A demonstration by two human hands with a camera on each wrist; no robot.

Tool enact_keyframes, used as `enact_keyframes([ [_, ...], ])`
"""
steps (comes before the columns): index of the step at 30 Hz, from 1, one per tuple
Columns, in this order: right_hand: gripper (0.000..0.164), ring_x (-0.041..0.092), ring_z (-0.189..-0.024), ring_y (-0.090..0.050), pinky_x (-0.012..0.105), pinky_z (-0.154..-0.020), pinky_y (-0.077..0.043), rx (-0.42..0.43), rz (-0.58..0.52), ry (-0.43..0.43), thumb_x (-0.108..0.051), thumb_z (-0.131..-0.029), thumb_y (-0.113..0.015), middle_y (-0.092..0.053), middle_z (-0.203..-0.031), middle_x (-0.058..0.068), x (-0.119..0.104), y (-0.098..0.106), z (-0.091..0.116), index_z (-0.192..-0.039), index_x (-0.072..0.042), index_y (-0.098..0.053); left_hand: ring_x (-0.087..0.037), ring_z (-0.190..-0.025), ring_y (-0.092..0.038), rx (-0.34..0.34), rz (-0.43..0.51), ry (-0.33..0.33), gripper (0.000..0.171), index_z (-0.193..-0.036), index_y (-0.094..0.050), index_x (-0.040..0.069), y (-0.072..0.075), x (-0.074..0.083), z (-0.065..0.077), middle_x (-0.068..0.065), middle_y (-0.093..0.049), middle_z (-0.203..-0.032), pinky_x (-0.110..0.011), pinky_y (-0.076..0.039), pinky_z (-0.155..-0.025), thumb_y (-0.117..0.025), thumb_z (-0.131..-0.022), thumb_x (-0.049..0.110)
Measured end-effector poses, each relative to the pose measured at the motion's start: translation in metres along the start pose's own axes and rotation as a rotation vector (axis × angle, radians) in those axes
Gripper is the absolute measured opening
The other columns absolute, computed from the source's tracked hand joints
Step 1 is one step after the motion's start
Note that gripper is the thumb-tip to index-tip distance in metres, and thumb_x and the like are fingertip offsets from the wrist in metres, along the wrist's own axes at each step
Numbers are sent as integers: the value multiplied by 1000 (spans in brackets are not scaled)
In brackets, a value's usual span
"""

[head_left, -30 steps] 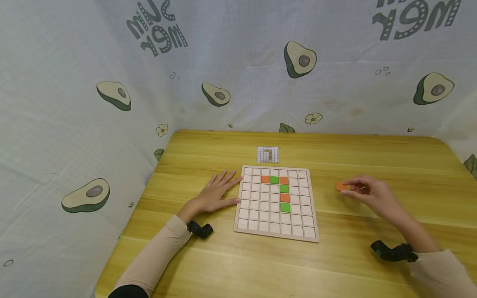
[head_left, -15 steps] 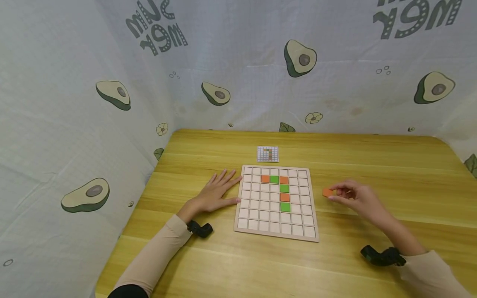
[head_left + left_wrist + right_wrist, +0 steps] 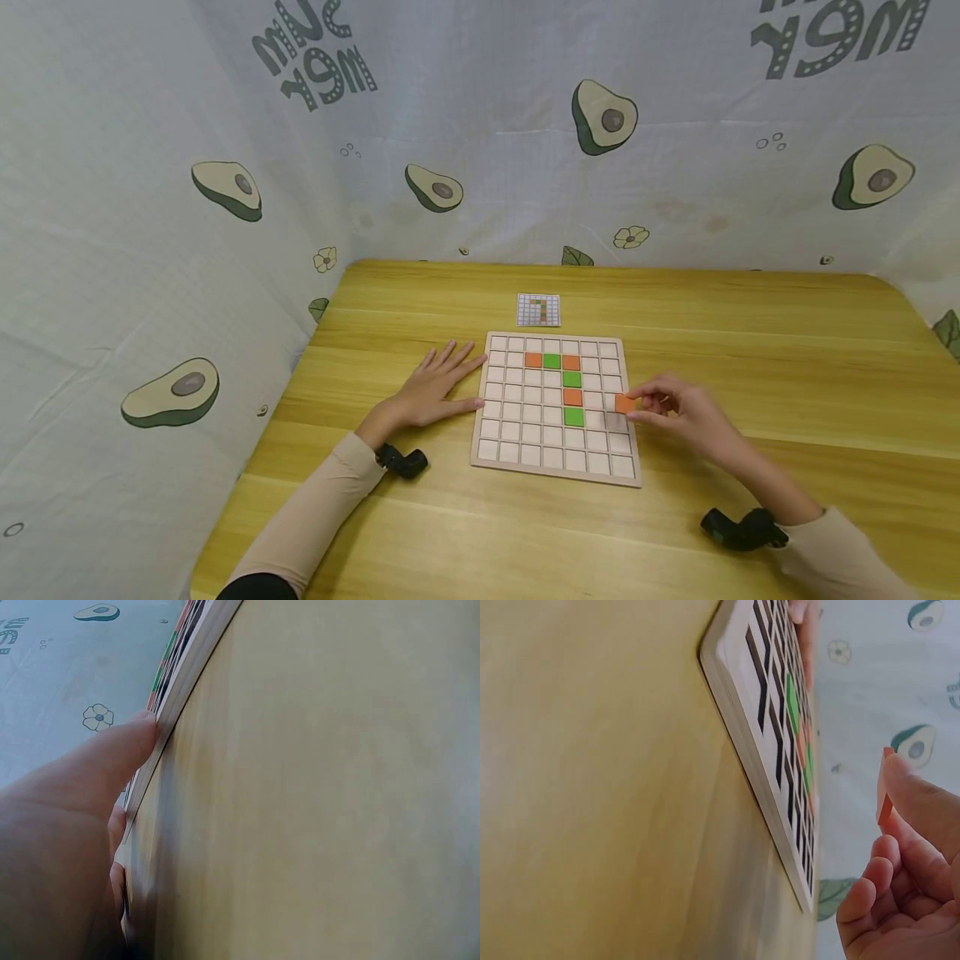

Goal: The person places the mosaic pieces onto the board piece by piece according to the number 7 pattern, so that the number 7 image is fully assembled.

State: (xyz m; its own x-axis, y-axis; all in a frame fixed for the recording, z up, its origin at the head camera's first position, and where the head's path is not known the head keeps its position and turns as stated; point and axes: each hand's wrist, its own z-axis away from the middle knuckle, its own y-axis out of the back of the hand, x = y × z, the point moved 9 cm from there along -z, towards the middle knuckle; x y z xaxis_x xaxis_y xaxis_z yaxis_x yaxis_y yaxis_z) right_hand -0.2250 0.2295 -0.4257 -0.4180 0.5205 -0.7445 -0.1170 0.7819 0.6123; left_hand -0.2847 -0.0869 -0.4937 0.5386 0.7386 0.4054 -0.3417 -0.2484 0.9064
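A square wooden grid board (image 3: 525,454) lies on the table, with orange and green tiles set in some cells, forming a row that turns down a column. My right hand (image 3: 686,417) pinches an orange square tile (image 3: 625,404) between thumb and fingers over the board's right edge. In the right wrist view that orange tile (image 3: 886,786) is raised above the board, its other fingers curled below. My left hand (image 3: 431,392) lies spread flat on the table, thumb and index fingertip touching the board's left edge. The left wrist view shows the thumb (image 3: 124,754) against the board's side.
A small printed card (image 3: 538,310) with a coloured grid pattern lies just behind the board. The wooden table (image 3: 787,333) extends on both sides. A white avocado-print cloth (image 3: 510,183) hangs behind the table and along its left.
My right hand has moved left with the orange tile, from the table at the right to over the board's right edge. The left hand has stayed in place.
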Motion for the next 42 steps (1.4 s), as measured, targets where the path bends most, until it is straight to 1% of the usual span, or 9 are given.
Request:
enact_keyframes([
  [6, 18, 8, -70, -51, 20, -59, -47, -37, -62, -36, 0, -80, -81, -56, -79, -1, -5, -15, 0, -97, -1, -73, -27, -151, 7, -1, -1, 2, 77, -162, -13, 30, 1, 0, 1, -3, -2, -167, -50, 7, -119, -45, -99, 62],
  [10, 18, 9, -70, -51, 20, -59, -46, -54, -109, -22, 2, -80, -81, -55, -79, 0, -9, -23, 0, -96, -1, -73, -26, -151, 8, -3, 3, 8, 76, -162, -13, 31, 0, 0, 0, -2, -2, -167, -49, 7, -119, -44, -100, 61],
  [15, 18, 9, -70, -51, 21, -59, -47, -74, -107, -23, 0, -80, -81, -55, -79, -1, -13, -31, -1, -96, -1, -72, -25, -151, 9, -5, -2, 12, 76, -161, -12, 32, -1, -1, -1, -1, 0, -167, -49, 8, -119, -43, -99, 63],
  [19, 18, 9, -69, -51, 21, -59, -47, -91, -114, -40, -2, -80, -82, -55, -79, -1, -13, -37, 0, -96, -1, -72, -28, -152, 6, 8, 4, -2, 76, -162, -14, 29, 1, 1, -1, -3, -3, -167, -51, 6, -119, -44, -100, 62],
  [27, 20, 8, -69, -49, 20, -57, -44, -119, -164, -3, -2, -80, -82, -56, -80, 0, -20, -50, 0, -97, -2, -72, -28, -152, 5, 12, -2, -10, 76, -162, -15, 28, 2, 3, 0, -4, -3, -167, -51, 6, -119, -44, -100, 62],
  [33, 19, 8, -66, -47, 21, -53, -40, -145, -189, -29, -5, -81, -82, -56, -79, 0, -18, -59, 0, -97, -2, -72, -28, -152, 6, 16, 3, -12, 76, -162, -14, 28, 2, 3, 0, -3, -3, -167, -50, 6, -119, -44, -100, 61],
  [42, 17, 8, -65, -46, 22, -53, -39, -164, -158, -66, -7, -82, -82, -54, -78, -1, -14, -68, 0, -95, -3, -71, -27, -152, 6, 5, 0, -5, 76, -162, -13, 30, 1, 1, 0, -2, -2, -167, -49, 7, -119, -43, -100, 62],
])
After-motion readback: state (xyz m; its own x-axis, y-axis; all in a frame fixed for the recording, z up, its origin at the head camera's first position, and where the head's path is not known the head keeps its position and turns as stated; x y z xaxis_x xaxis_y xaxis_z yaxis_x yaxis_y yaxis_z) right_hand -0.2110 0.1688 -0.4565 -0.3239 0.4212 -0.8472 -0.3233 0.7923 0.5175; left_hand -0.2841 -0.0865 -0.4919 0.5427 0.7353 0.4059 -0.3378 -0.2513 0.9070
